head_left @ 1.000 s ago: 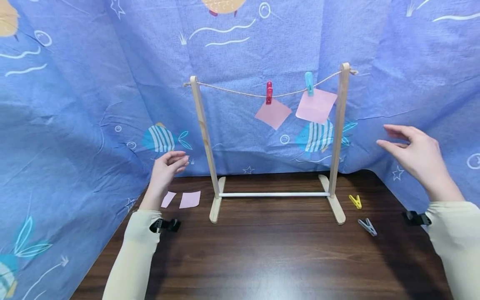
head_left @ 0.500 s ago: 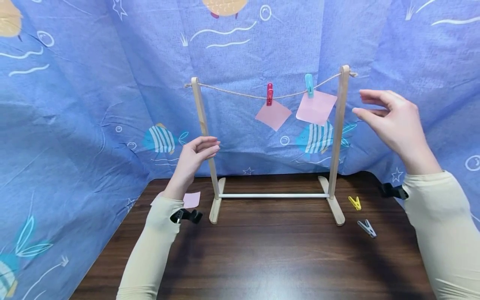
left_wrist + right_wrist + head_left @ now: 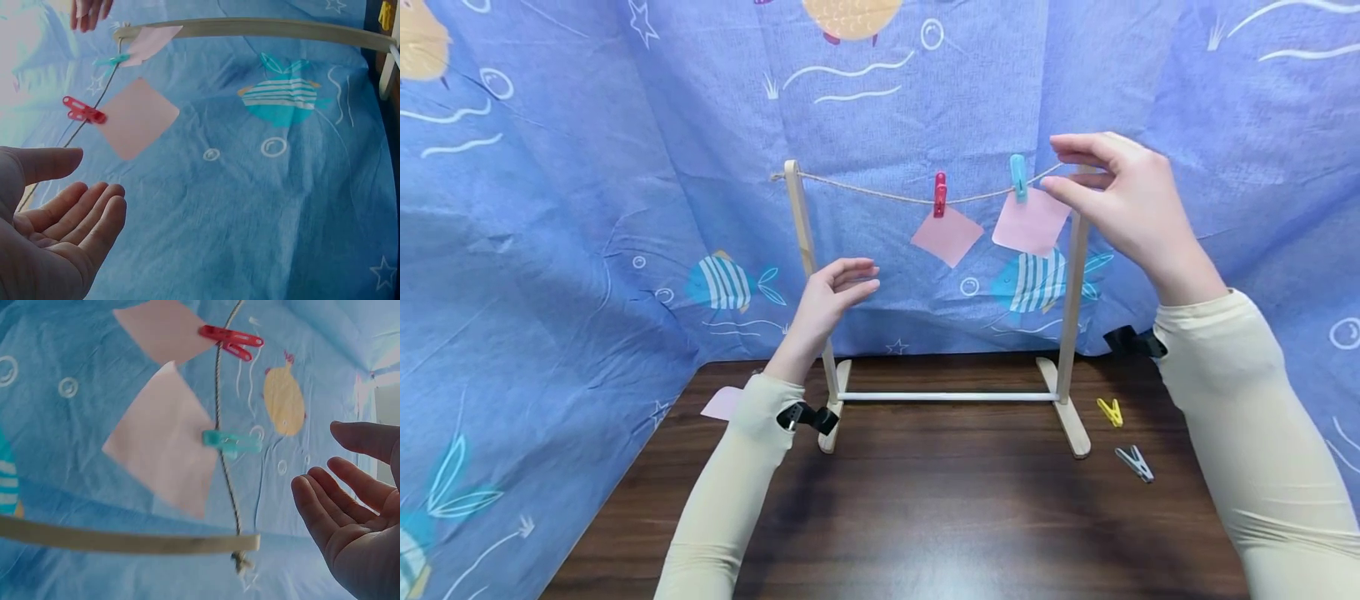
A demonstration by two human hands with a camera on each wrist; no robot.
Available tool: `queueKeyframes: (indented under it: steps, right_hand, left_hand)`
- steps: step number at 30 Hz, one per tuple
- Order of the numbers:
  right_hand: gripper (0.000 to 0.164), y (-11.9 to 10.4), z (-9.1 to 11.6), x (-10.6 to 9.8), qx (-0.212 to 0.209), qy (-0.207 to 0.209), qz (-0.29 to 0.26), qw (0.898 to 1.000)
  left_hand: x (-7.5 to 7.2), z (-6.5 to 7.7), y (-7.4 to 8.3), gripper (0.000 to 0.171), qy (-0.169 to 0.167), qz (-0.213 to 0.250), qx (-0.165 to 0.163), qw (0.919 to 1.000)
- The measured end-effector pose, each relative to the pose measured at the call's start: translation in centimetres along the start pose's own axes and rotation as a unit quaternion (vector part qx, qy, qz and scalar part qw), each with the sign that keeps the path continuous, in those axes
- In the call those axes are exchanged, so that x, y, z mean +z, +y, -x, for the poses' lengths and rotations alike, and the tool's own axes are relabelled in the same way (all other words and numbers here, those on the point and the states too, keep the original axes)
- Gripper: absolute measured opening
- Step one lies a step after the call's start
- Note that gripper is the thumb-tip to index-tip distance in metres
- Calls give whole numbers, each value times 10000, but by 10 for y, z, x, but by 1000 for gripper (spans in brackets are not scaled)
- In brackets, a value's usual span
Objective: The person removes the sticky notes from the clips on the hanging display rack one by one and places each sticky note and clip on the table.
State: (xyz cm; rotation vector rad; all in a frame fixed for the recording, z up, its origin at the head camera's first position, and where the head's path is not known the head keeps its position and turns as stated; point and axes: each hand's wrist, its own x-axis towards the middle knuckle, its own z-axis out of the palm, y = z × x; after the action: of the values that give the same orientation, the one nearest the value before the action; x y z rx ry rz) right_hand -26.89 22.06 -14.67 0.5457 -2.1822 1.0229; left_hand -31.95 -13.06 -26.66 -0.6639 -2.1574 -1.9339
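Note:
A rope (image 3: 865, 192) runs between the posts of a wooden stand. On it, a red clothespin (image 3: 940, 196) holds one pink paper square (image 3: 949, 236), and a teal clothespin (image 3: 1018, 177) holds a lighter pink square (image 3: 1032, 221). My right hand (image 3: 1131, 200), empty with fingers and thumb apart, is close to the teal clothespin and covers the right post's top in the head view. Lower on the left, my left hand (image 3: 827, 304) is also empty, its thumb apart from its fingers, overlapping the left post. In the left wrist view, the red clothespin (image 3: 84, 111) appears beyond that hand.
On the dark wooden table (image 3: 955, 517), a yellow clothespin (image 3: 1110, 412) and a grey clothespin (image 3: 1135, 463) lie right of the stand. A pink paper (image 3: 722, 403) lies at the left, beside my left sleeve. A blue fish-print cloth (image 3: 880, 108) hangs behind.
My right hand has moved up and left toward the teal clothespin. My left hand has risen and moved right, and its forearm now covers one loose paper. The hung papers stay clipped.

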Motion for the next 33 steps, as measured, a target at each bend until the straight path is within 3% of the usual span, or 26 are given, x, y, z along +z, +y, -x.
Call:
queueKeyframes:
  steps: [16,24,33]
  right_hand:
    - [55,-24,-26,35,-118,-797,318,9962]
    - [56,-25,-38,57,139,-1237,460,9912]
    - [58,-23,-50,77,273,-1860,534,9807]
  left_hand:
    - [32,-40,-13,50,31,563,-31,9984]
    - [55,-60,-25,52,57,823,-204,9964]
    - [75,-70,-22,43,167,1292,-27,9915]
